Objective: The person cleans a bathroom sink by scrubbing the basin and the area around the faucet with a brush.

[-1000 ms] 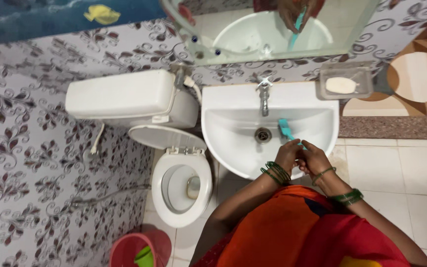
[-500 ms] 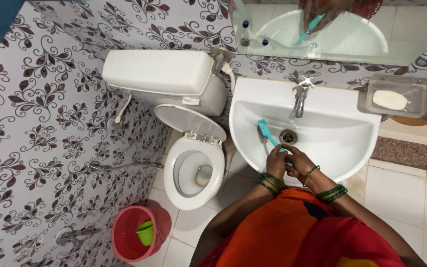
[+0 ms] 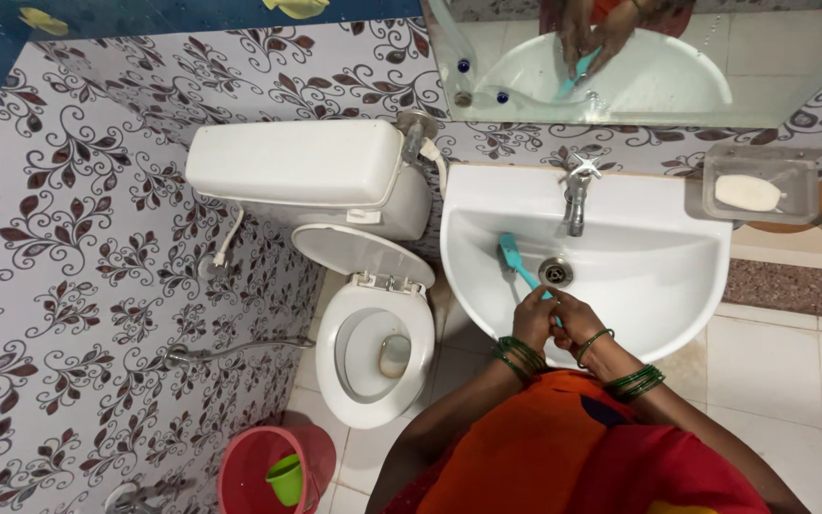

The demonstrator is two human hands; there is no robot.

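Head view shows a glossy white basin [image 3: 620, 314], where scrubbing looks underway with a slim teal brush [image 3: 516, 263] lying left of the drain [image 3: 555, 271]. Both the left hand [image 3: 532, 317] and right hand [image 3: 576, 319] close around its handle; the next stroke likely needs firm pressure on slick ceramic.

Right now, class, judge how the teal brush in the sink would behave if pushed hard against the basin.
The teal brush looks like thin plastic, so probably light and slightly bendy. Both hands, left hand and right hand, grip its handle, hinting it could slip on the smooth white sink.
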